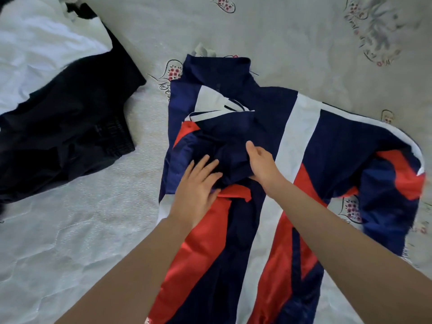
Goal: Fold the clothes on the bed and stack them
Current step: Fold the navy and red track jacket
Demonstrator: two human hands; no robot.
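A navy, red and white jacket lies spread on the bed, collar away from me. Its left sleeve is folded in over the chest; the right sleeve curls out at the right. My left hand presses flat, fingers spread, on the folded-in sleeve at the jacket's middle. Beside it, my right hand rests on the bunched navy cloth of that sleeve, thumb up; its fingertips are hidden in the fabric. A black garment lies crumpled at the left.
A white cloth lies at the top left, partly under the black garment. The bed's pale quilted cover with small flower prints stretches bare along the top and the lower left.
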